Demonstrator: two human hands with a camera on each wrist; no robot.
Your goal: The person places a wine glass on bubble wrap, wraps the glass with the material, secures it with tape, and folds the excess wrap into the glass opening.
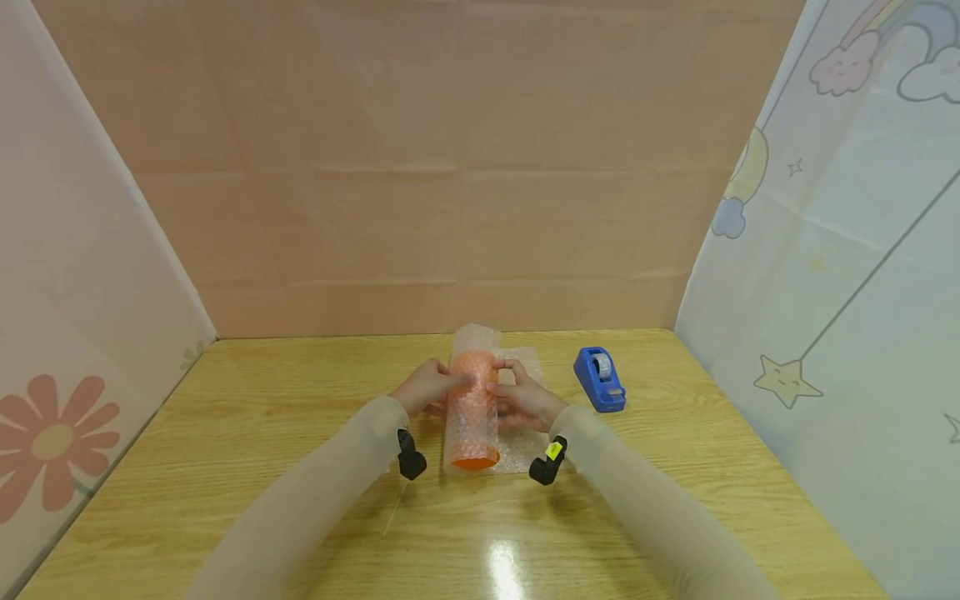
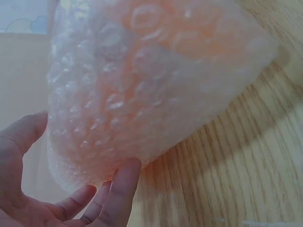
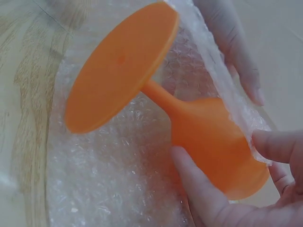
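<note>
I reach both sleeved forearms forward, angled inward, and my hands close on the same roll from opposite sides. My left hand grips the bubble wrap with the thumb over the top and the fingers spread lower down; my right hand holds the wrap's edge against the cup of the orange goblet. The goblet points away from me inside the roll, its flat round base at the near end, a thin stem joining it to the smooth, rounded cup. The wrap is clear and blistered, and a flat stretch extends under my right hand. Beyond that hand, well apart, sits the blue tape dispenser. Grained tabletop spreads wide on either side, up to the fabric panels, and a creased backdrop rises at its far edge.
</note>
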